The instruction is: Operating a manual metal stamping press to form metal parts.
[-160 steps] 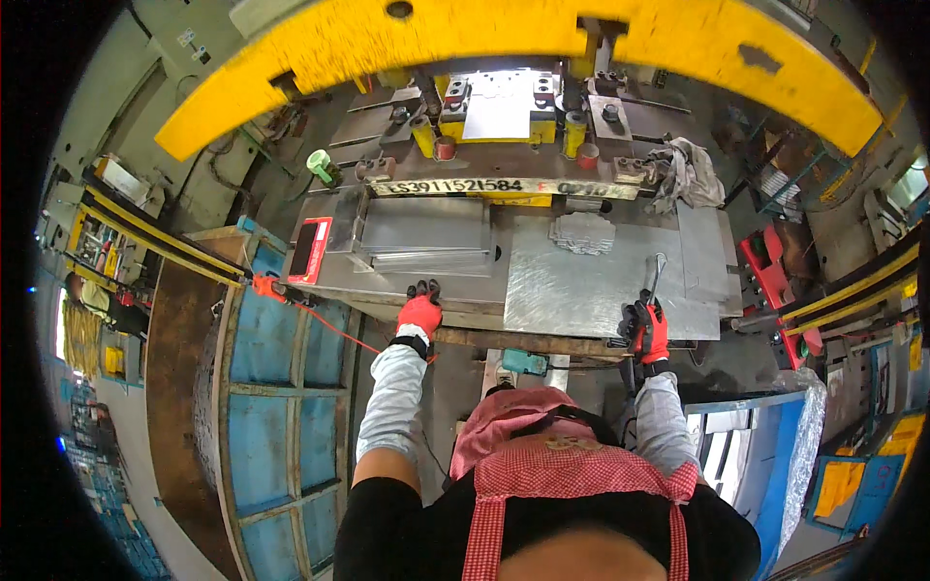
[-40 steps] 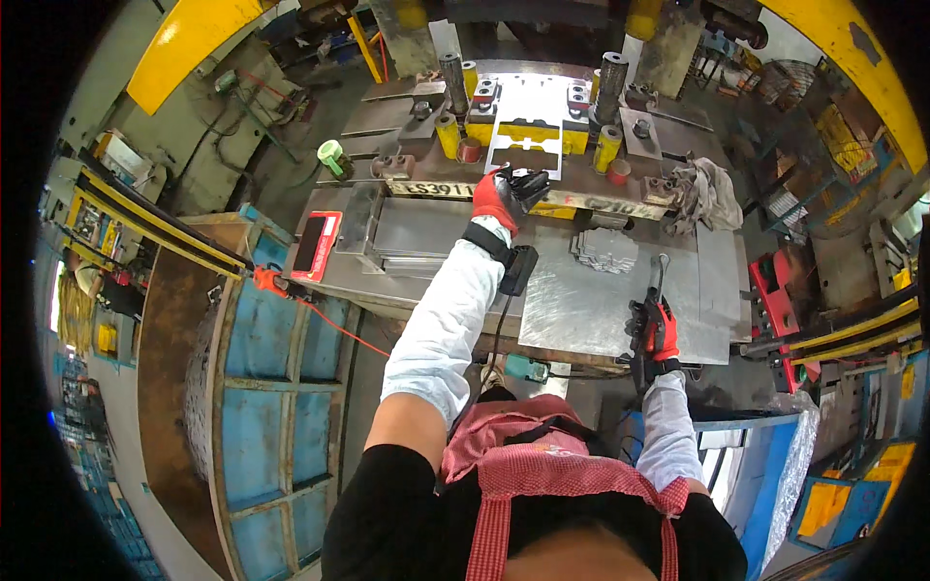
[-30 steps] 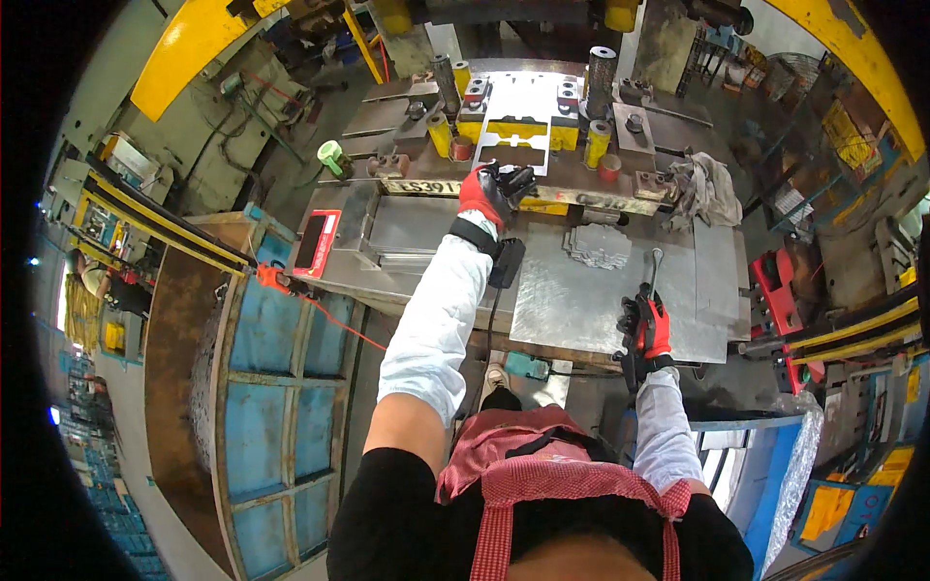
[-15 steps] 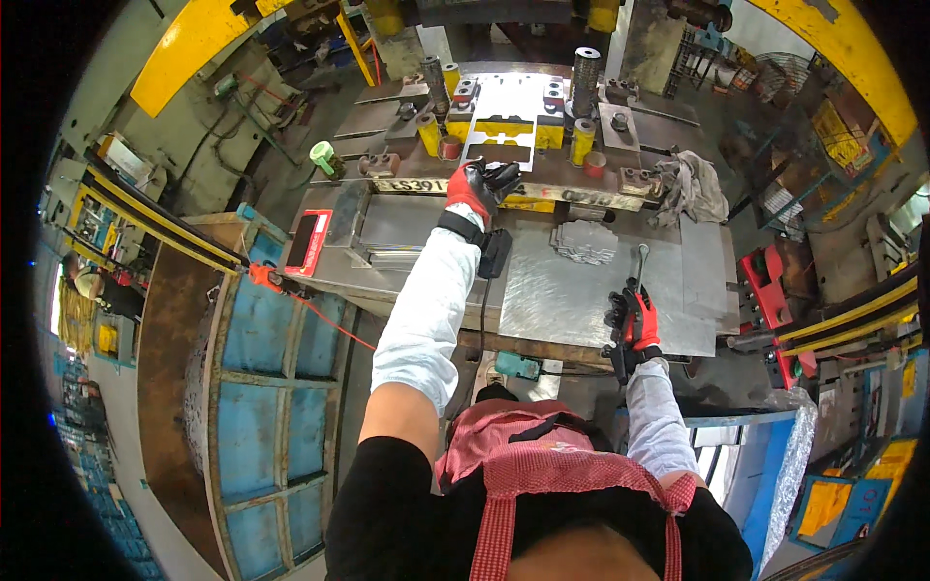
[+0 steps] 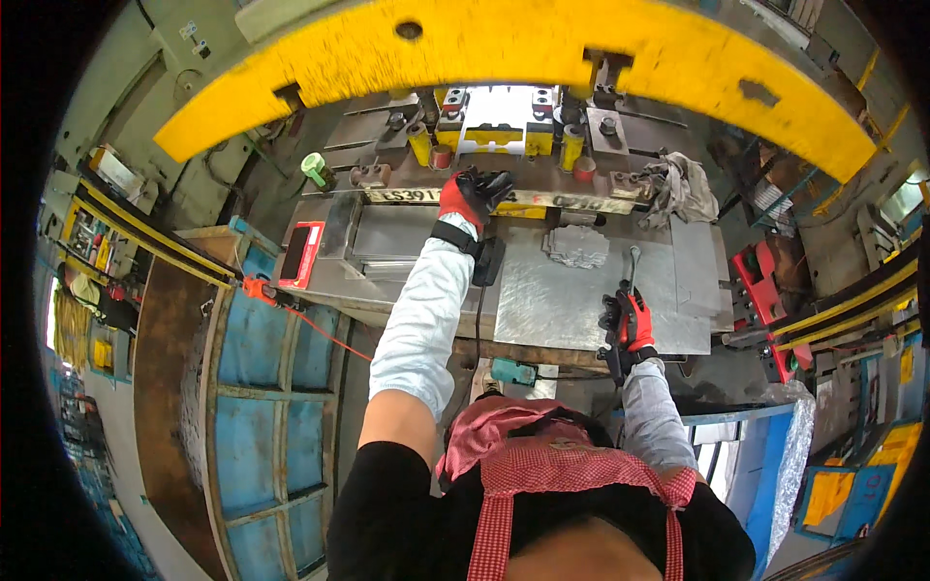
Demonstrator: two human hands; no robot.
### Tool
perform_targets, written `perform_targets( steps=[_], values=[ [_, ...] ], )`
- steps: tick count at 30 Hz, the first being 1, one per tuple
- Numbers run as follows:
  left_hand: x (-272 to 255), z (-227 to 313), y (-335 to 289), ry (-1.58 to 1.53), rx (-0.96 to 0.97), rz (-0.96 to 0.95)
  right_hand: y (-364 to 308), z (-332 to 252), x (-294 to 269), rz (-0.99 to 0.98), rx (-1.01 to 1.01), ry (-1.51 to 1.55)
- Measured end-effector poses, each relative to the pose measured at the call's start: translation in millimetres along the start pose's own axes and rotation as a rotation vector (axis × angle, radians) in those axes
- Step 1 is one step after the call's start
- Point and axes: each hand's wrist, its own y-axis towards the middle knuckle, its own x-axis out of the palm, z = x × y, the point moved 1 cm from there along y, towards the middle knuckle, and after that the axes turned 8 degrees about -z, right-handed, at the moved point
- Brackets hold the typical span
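Note:
My left hand (image 5: pixel 475 197), in a red and black glove, hovers at the front edge of the press die. Its fingers are loosely bent and apart, with nothing visible in them. Just beyond, a bright metal sheet (image 5: pixel 495 121) lies on the die between yellow blocks. Over the steel plate on the right, my right hand (image 5: pixel 632 321), gloved alike, is closed round a slim metal tool with a rounded end (image 5: pixel 635 259), which points away from me. The tool's exact kind is unclear. A stack of cut metal pieces (image 5: pixel 576 246) sits to its left.
A yellow press beam (image 5: pixel 504 48) spans the far side above the die. Flat sheets (image 5: pixel 392 232) are stacked at left beside a red-framed dark panel (image 5: pixel 302 254). A grey rag (image 5: pixel 683 189) hangs at right. A blue bin (image 5: pixel 276 349) stands on the left.
The yellow press beam has come down into view, covering the die's far part. My left hand has shifted slightly left and back from the sheet's edge. The right hand keeps its grip.

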Motion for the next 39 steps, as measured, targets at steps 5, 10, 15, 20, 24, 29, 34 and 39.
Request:
perform_targets(
  steps=[5, 10, 15, 20, 24, 29, 34, 39],
  values=[
    [0, 2, -2, 0.03, 0.026, 0.004, -3, -1, 6, 0.006, -0.016, -0.028],
    [1, 1, -1, 0.027, 0.02, -0.018, -1, -3, 6, 0.041, 0.004, -0.059],
    [-18, 3, 9, -0.02, -0.022, -0.099, -2, -3, 8, 0.047, -0.012, -0.069],
    [-19, 1, 10, 0.087, -0.016, -0.026, 2, 2, -7, 0.031, -0.003, -0.202],
    [-28, 4, 15, 0.116, -0.032, -0.019, -9, -2, 13, 0.022, -0.062, -0.096],
    [-23, 7, 10, 0.234, -0.137, -0.097, -6, 0, 10, 0.082, -0.071, -0.077],
    [-44, 14, 8, 0.175, -0.122, -0.287, -13, -25, 58, 0.127, -0.212, -0.32],
    [-45, 21, 8, 0.16, -0.036, -0.316, 39, -94, 199, -0.208, -0.343, -0.522]
  ],
)
